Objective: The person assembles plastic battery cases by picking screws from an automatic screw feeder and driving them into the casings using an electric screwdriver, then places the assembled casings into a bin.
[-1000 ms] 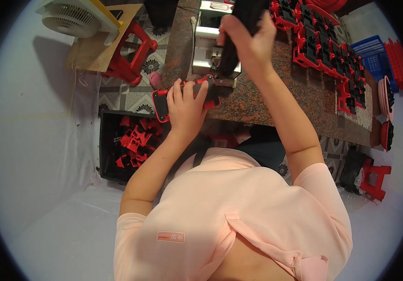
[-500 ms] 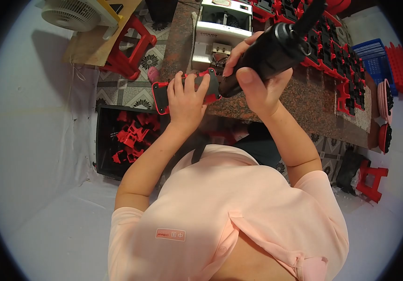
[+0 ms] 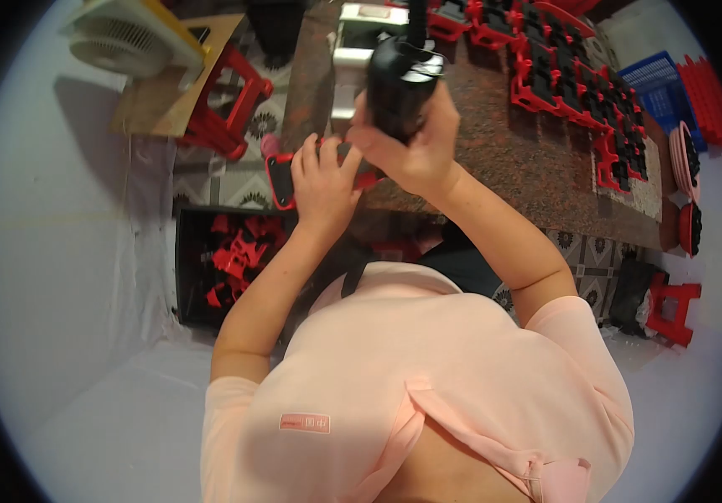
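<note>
Head view: from where I'm standing, the right hand (image 3: 415, 151) has its fingers wrapped around a black cylindrical tool (image 3: 399, 80), whose lower tip I can't see behind that hand. The left hand (image 3: 325, 180) lies with fingers spread across a red-and-black part (image 3: 280, 180) at the near left edge of the worktop (image 3: 495, 180). They cover its middle, and I can't tell whether it rests on the stone. The tool also blocks much of a pale machine (image 3: 351, 57) behind it. I count one tool, one part under the hand, and two red stools, left (image 3: 248, 88) and right (image 3: 675, 312). The rows of red-and-black pieces (image 3: 537, 80) overlap too much to count, as do the red pieces (image 3: 244, 251) in the black bin (image 3: 193, 277). The shirt patch (image 3: 305, 422) reads 中国, upside down; its smaller lettering is illegible.
</note>
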Action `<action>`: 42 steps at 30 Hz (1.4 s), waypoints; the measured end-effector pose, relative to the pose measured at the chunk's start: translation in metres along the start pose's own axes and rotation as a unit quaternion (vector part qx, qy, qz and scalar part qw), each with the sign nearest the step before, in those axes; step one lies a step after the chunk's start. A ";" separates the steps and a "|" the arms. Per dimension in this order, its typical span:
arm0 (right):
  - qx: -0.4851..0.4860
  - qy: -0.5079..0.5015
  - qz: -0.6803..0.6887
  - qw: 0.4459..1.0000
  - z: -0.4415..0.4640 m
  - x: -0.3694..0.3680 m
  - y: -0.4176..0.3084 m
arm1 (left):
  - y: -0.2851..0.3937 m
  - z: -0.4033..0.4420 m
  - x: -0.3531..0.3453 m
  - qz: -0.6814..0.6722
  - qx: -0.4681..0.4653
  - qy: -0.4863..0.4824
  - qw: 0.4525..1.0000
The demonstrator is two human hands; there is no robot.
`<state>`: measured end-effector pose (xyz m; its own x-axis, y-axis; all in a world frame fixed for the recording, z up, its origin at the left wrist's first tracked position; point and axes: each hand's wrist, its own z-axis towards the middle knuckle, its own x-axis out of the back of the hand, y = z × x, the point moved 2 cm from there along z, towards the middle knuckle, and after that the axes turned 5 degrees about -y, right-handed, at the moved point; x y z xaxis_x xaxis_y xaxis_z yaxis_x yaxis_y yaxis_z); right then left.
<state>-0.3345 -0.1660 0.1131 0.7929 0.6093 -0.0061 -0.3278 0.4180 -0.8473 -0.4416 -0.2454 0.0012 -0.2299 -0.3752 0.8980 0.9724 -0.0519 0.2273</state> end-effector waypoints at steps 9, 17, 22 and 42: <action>0.006 0.103 0.061 0.993 -0.036 0.054 -0.023 | -0.096 -0.128 0.064 0.049 0.101 0.004 0.994; -0.063 0.180 0.015 0.982 -0.077 0.112 -0.025 | -0.033 -0.046 0.057 -0.039 -0.052 -0.034 0.997; -0.011 0.264 0.067 0.962 -0.090 0.158 -0.031 | 0.077 0.122 0.033 -0.165 -0.282 0.007 0.945; 0.047 0.334 0.076 0.938 -0.124 0.239 -0.063 | 0.042 0.363 -0.098 0.121 -0.231 -0.212 0.942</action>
<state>-0.0604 -0.1306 0.0994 0.8679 0.1214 -0.4816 -0.4823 0.4379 -0.7587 -0.3922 0.1255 0.0599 0.1007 -0.0291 0.9945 0.8893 -0.4456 -0.1031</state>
